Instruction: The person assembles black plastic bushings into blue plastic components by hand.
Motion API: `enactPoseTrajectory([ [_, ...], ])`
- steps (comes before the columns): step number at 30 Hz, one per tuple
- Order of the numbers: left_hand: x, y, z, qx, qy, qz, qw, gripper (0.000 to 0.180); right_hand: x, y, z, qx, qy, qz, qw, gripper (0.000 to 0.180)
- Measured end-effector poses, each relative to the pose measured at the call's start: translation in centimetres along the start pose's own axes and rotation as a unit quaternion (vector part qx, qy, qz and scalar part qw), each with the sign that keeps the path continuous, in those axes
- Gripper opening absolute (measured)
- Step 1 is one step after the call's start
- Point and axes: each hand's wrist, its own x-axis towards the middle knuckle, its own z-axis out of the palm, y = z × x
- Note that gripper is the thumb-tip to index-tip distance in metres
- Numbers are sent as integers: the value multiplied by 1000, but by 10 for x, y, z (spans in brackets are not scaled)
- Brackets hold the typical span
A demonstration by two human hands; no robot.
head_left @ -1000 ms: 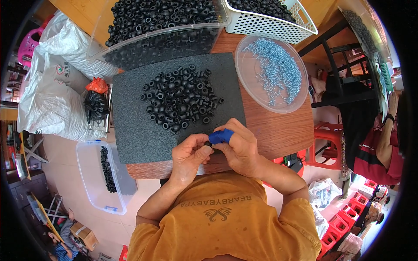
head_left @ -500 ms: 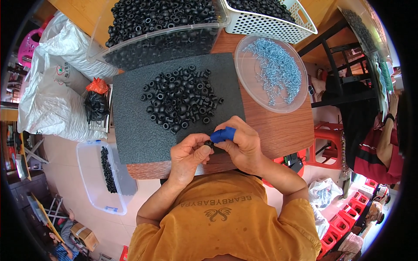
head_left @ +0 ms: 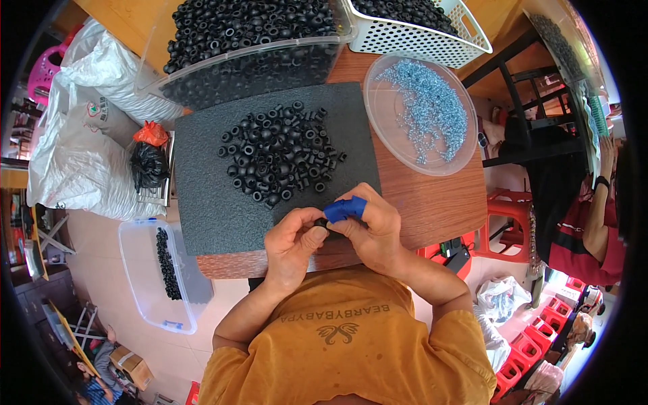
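Head view looks straight down on two hands meeting at the near edge of a dark foam mat (head_left: pixel 209 196) laid on a wooden tabletop (head_left: pixel 432 202). Left hand (head_left: pixel 291 244) pinches a small black rubber grommet (head_left: pixel 319 223) between thumb and fingers, its grip clenched on the piece, while right hand (head_left: pixel 373 228) closes in from the other side, its forefinger wrapped in blue tape (head_left: pixel 345 208); its fingertips press at the same piece, though whether they also hold a screw is too small to tell. The tape probably guards the fingertip against rubbing from repeated pressing. A loose heap of grommets (head_left: pixel 280 152) sits in the middle of the mat just beyond the hands, close enough to pick from without stretching, and the foam likely keeps the round pieces from rolling off. To the far right lies a clear round dish (head_left: pixel 385 145) holding small bluish metal screws (head_left: pixel 425 111), on the right hand's side. At the far edge a clear plastic bin (head_left: pixel 236 64) brims with more black grommets, beside a white perforated basket (head_left: pixel 418 37) with dark parts. On the floor at the left stands a clear box (head_left: pixel 145 270) with a few black pieces, perhaps where finished ones go. White sacks (head_left: pixel 74 162) lie at the left.
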Motion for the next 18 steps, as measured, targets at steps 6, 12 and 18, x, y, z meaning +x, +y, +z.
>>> enactPoseTrajectory([
  [6, 1, 2, -1, -49, -14, -71, 996, 26, -4, -1, 5, -59, 23, -73, 995, 16],
  [12, 3, 4, 4, -108, -7, -104, 989, 26, -12, 1, 12, -24, 63, -51, 996, 18],
  [18, 7, 4, 3, -194, -4, -107, 975, 18, -15, -1, 10, -8, 46, -65, 997, 26],
])
